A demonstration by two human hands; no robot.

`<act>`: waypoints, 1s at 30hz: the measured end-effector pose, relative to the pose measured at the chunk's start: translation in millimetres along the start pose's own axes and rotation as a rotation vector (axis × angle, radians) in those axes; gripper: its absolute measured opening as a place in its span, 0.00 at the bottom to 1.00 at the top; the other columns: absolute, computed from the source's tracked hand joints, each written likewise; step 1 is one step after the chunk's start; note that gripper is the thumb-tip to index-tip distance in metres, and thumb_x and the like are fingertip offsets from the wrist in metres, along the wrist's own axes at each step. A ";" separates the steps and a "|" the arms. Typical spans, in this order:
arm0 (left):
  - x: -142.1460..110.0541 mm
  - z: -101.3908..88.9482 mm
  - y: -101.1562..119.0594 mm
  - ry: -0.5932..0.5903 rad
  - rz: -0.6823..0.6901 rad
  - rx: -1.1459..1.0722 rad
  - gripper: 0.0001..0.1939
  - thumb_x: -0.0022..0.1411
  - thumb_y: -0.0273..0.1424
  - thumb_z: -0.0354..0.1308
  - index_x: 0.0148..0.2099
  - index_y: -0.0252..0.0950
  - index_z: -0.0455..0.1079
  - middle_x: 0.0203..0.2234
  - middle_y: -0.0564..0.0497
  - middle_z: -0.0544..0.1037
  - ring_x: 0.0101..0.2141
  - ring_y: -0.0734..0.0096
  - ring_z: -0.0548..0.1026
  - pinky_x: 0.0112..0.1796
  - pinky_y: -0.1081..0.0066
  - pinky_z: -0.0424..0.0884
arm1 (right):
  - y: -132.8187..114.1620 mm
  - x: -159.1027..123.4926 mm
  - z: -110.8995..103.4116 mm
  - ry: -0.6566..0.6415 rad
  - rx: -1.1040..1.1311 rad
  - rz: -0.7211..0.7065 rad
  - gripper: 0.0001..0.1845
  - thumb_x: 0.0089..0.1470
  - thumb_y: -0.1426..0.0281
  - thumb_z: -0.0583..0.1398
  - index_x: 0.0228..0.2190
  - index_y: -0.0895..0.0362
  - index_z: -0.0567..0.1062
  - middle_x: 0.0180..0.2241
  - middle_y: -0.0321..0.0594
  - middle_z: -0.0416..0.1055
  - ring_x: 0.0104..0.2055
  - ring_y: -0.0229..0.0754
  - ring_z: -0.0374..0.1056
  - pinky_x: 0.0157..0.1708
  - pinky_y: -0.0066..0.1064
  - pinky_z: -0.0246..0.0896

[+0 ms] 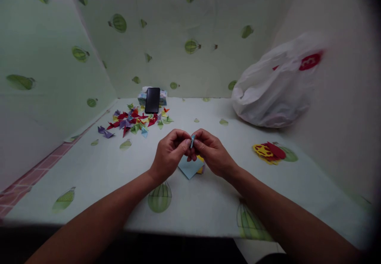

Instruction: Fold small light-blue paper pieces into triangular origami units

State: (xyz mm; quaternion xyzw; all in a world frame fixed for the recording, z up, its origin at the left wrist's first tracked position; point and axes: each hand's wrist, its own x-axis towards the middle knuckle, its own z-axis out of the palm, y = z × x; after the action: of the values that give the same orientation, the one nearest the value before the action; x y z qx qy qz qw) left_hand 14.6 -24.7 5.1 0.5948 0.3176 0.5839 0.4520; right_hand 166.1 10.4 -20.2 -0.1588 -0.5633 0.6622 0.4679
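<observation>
My left hand [170,151] and my right hand [212,153] meet over the middle of the table, fingers pinched together on a small folded piece of light blue paper [192,140]. Under the hands lies a light blue paper square [188,168] on top of a small stack with a yellow sheet showing at its edge [201,170]. A heap of several folded paper pieces [135,120] in red, purple, green and blue lies at the back left, well away from both hands.
A black phone [152,100] leans on a tissue pack at the back. A white plastic bag [275,85] sits at the back right. Red and yellow paper cut-outs [268,151] lie to the right. The cloth-covered table [98,168] is walled by patterned cloth.
</observation>
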 end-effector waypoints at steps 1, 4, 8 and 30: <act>0.5 0.1 1.0 0.013 -0.005 -0.006 0.03 0.64 0.28 0.58 0.37 0.34 0.67 0.20 0.57 0.74 0.21 0.76 0.75 0.24 0.75 0.73 | 0.0 0.1 -0.3 -0.006 0.000 -0.003 0.09 0.62 0.64 0.63 0.34 0.56 0.70 0.26 0.32 0.73 0.25 0.33 0.69 0.28 0.27 0.68; 2.0 -0.1 3.7 0.035 -0.034 -0.001 0.04 0.63 0.28 0.60 0.38 0.34 0.68 0.21 0.57 0.74 0.21 0.77 0.75 0.24 0.75 0.73 | -0.6 0.1 -1.2 -0.009 -0.007 -0.005 0.08 0.62 0.65 0.62 0.35 0.56 0.70 0.27 0.33 0.73 0.25 0.33 0.69 0.28 0.27 0.67; 3.6 -1.1 5.0 0.037 -0.062 0.017 0.05 0.62 0.29 0.61 0.38 0.33 0.69 0.21 0.56 0.75 0.21 0.77 0.74 0.24 0.75 0.73 | -0.8 0.2 -2.3 -0.016 -0.028 -0.010 0.08 0.62 0.64 0.62 0.34 0.56 0.71 0.27 0.33 0.74 0.26 0.33 0.70 0.28 0.26 0.67; 0.1 -6.7 2.5 0.075 0.226 0.501 0.01 0.63 0.27 0.59 0.36 0.36 0.70 0.25 0.54 0.77 0.23 0.77 0.75 0.27 0.76 0.72 | -5.0 0.0 -1.7 -0.015 -0.046 0.056 0.11 0.60 0.63 0.64 0.33 0.56 0.71 0.25 0.31 0.71 0.25 0.32 0.70 0.29 0.27 0.68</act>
State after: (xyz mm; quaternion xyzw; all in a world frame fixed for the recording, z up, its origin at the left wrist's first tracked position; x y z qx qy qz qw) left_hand 7.7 -24.5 6.9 0.6975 0.4004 0.5556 0.2107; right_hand 169.6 11.1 -16.3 -0.1801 -0.5772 0.6630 0.4414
